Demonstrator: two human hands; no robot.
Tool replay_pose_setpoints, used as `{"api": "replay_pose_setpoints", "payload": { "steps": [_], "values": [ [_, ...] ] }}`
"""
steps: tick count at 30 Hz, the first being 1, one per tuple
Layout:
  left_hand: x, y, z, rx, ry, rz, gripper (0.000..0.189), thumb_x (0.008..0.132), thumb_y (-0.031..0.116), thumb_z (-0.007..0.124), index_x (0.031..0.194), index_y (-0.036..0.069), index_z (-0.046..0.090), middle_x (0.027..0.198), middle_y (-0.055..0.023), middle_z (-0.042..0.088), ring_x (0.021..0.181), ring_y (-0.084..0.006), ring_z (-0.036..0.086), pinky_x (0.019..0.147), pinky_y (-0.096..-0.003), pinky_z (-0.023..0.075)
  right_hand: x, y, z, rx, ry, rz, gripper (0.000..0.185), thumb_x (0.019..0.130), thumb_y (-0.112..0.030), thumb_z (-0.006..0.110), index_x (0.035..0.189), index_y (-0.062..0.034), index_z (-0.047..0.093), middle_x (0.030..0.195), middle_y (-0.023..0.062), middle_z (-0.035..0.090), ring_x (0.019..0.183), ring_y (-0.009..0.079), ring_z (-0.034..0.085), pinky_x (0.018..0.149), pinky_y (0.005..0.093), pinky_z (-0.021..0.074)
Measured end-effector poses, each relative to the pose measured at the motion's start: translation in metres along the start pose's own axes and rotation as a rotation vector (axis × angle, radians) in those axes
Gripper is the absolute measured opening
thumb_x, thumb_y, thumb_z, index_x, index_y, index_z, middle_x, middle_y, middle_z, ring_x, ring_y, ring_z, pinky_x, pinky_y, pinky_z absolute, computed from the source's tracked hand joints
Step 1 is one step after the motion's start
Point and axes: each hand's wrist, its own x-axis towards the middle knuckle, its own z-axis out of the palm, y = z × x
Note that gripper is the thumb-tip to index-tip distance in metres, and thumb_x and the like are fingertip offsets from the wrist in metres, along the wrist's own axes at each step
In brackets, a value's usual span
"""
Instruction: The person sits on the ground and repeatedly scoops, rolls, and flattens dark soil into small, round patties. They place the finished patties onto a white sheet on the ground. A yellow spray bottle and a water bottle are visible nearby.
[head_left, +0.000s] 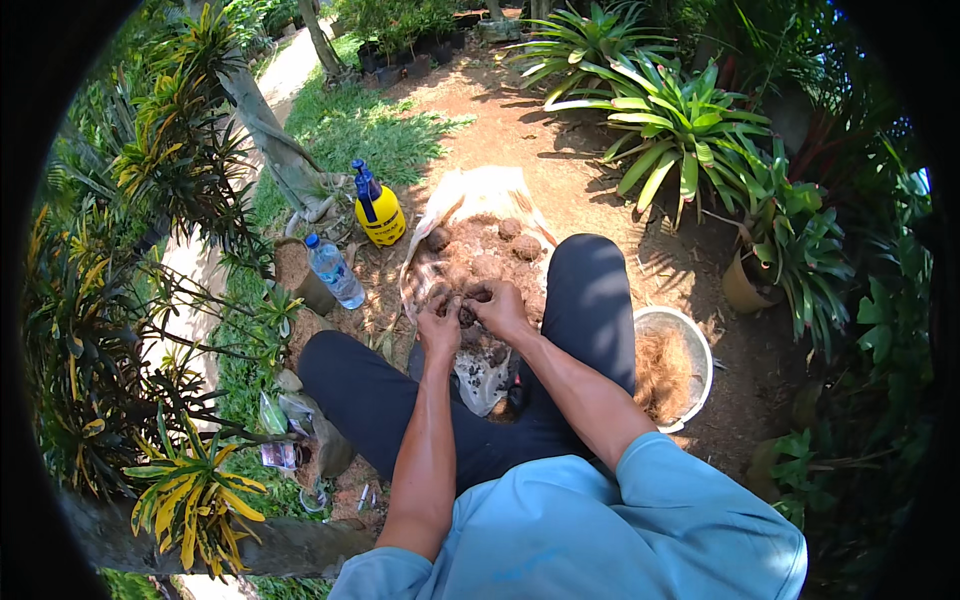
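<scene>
My left hand (438, 321) and my right hand (496, 306) meet between my knees, fingertips pinched around a small dark clump of soil (467, 317). My fingers are dirty and hide part of the clump. Under and beyond them a pale sack (480, 187) is spread on the ground, strewn with loose brown fibrous soil (474, 229). Several round soil balls rest on it, among them a dark ball (438, 238) at the left and a brown ball (526, 247) at the right. Nearer my body lies a clear plastic sheet (480, 382) with dark crumbs.
Left of the sack stand a yellow pump sprayer (381, 217), a capped water bottle (335, 271) and a pot of brown material (292, 264). By my right knee, a white bucket (703, 352) holds coconut-like fibre (661, 367). A potted plant (746, 281) stands farther right; a tree trunk (270, 135) rises left.
</scene>
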Motion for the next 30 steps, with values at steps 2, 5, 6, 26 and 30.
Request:
{"api": "replay_pose_setpoints", "payload": {
  "steps": [2, 5, 6, 26, 30],
  "values": [
    [0.001, -0.004, 0.002, 0.103, -0.004, 0.105, 0.024, 0.085, 0.004, 0.066, 0.107, -0.007, 0.066, 0.098, -0.0115, 0.068, 0.084, -0.0146, 0.063, 0.075, -0.0269, 0.0499, 0.0, 0.0, 0.002, -0.013, 0.033, 0.009, 0.019, 0.081, -0.001, 0.068, 0.099, 0.0025, 0.071, 0.084, 0.0107, 0.072, 0.073, 0.0133, 0.065, 0.066, 0.0288, 0.0523],
    [0.004, -0.009, 0.003, 0.094, -0.016, 0.165, 0.025, 0.082, -0.003, 0.063, 0.107, -0.007, 0.066, 0.098, -0.0114, 0.068, 0.085, -0.0148, 0.063, 0.076, -0.0268, 0.05, 0.006, 0.006, 0.006, 0.043, 0.086, 0.061, 0.018, 0.081, 0.0, 0.067, 0.099, 0.0032, 0.07, 0.084, 0.0106, 0.071, 0.074, 0.0138, 0.066, 0.066, 0.0285, 0.0523],
    [0.004, -0.011, 0.004, 0.075, -0.021, 0.15, 0.026, 0.081, -0.005, 0.062, 0.106, -0.007, 0.065, 0.097, -0.0116, 0.068, 0.086, -0.0148, 0.063, 0.076, -0.0268, 0.0501, 0.009, 0.008, 0.007, 0.069, 0.105, 0.097, 0.018, 0.082, 0.001, 0.067, 0.099, 0.0034, 0.07, 0.084, 0.0107, 0.071, 0.075, 0.0141, 0.066, 0.066, 0.0282, 0.0522],
    [0.001, -0.011, 0.001, -0.483, -0.162, -0.155, 0.031, 0.092, 0.005, 0.057, 0.123, -0.001, 0.054, 0.104, -0.0105, 0.066, 0.084, -0.0176, 0.066, 0.074, -0.0315, 0.0576, -0.004, -0.002, 0.004, -0.12, 0.075, -0.271, 0.028, 0.076, -0.012, 0.071, 0.098, 0.0048, 0.068, 0.087, 0.025, 0.067, 0.084, 0.0366, 0.067, 0.077, 0.0433, 0.051],
    [0.006, -0.014, -0.003, -0.577, -0.176, -0.17, 0.028, 0.095, 0.006, 0.049, 0.12, -0.004, 0.057, 0.098, -0.0119, 0.068, 0.078, -0.0192, 0.067, 0.071, -0.0335, 0.058, -0.008, -0.009, 0.001, -0.072, 0.007, -0.096, 0.03, 0.075, -0.017, 0.073, 0.093, 0.0064, 0.067, 0.079, 0.0272, 0.064, 0.078, 0.0417, 0.065, 0.074, 0.0461, 0.0504]
  ]
}}
